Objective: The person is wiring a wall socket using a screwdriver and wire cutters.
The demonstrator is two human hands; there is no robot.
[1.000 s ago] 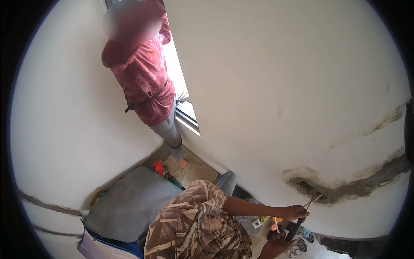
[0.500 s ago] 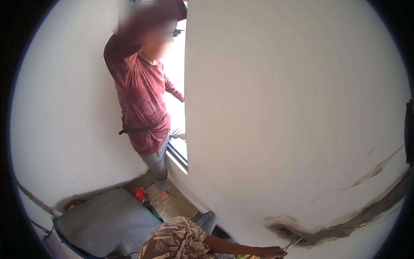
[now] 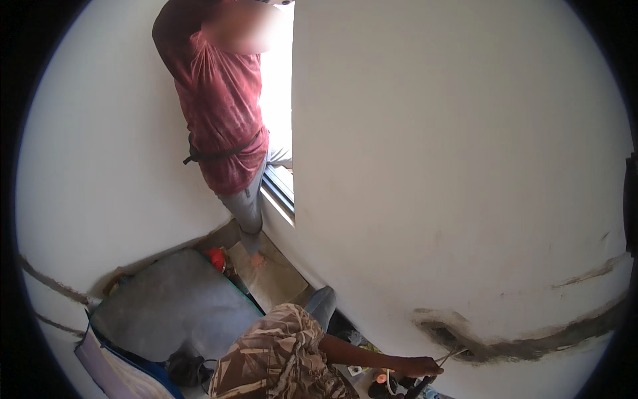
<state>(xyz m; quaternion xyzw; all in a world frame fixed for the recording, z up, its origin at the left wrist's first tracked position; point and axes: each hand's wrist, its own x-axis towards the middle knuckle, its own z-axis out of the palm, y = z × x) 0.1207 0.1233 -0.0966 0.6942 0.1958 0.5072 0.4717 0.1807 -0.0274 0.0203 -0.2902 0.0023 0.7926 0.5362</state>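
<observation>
From the patterned short sleeve (image 3: 276,352) at the lower edge, my left arm reaches right toward the white wall. My left hand (image 3: 417,366) is closed on thin pale wires (image 3: 450,355) that run to a rough hole (image 3: 458,346) in the plaster. Directly below its fingers shows a dark rod-like thing (image 3: 420,387); I cannot tell whether the hand also touches it. My right hand is out of view.
A co-worker in a red top (image 3: 226,113) stands by the bright window opening (image 3: 279,113). A grey padded panel (image 3: 173,306) lies at left, beside cardboard (image 3: 276,276). A bent knee (image 3: 322,306) and small loose items (image 3: 382,379) are near my arm. A grey patched groove (image 3: 565,339) crosses the wall.
The whole view has tilted down, so the co-worker, panel and wall hole sit higher. More of my arm and the floor items show. My left hand keeps its grip near the hole.
</observation>
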